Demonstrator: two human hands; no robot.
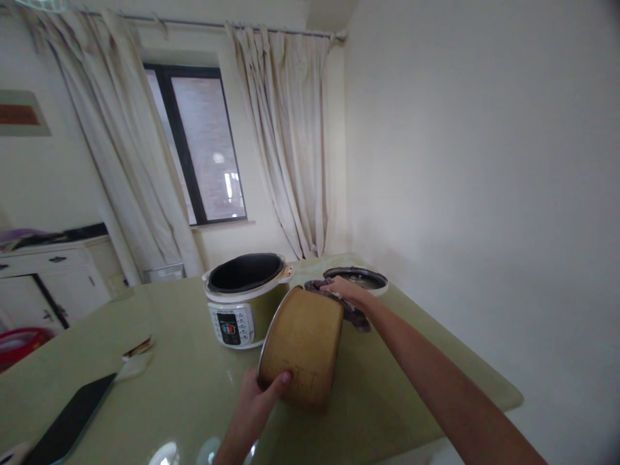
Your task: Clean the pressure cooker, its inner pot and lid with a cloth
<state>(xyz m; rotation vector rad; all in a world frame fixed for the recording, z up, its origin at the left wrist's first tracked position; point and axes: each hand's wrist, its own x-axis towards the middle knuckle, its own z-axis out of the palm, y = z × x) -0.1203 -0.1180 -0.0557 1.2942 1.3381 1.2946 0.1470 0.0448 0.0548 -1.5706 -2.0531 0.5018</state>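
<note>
A golden-brown inner pot (305,342) with a metal rim is tipped on its side above the table, its opening facing left. My left hand (264,394) grips the lower rim, thumb on the outer wall and fingers hidden inside. With my right hand (343,290) I press a dark, crumpled cloth (357,318) against the pot's upper outer side. Just behind the pot stands a white and green electric cooker (230,323), its dark cavity open at the top. The cooker's round lid (361,278) lies beyond my right hand.
A pale green glossy table (179,361) spreads under everything. At the left lie a dark flat slab (72,420) and a small wrapper-like item (138,347). A red basin (22,345) and a white cabinet (53,278) stand past the left edge. A bare wall (475,194) borders the right.
</note>
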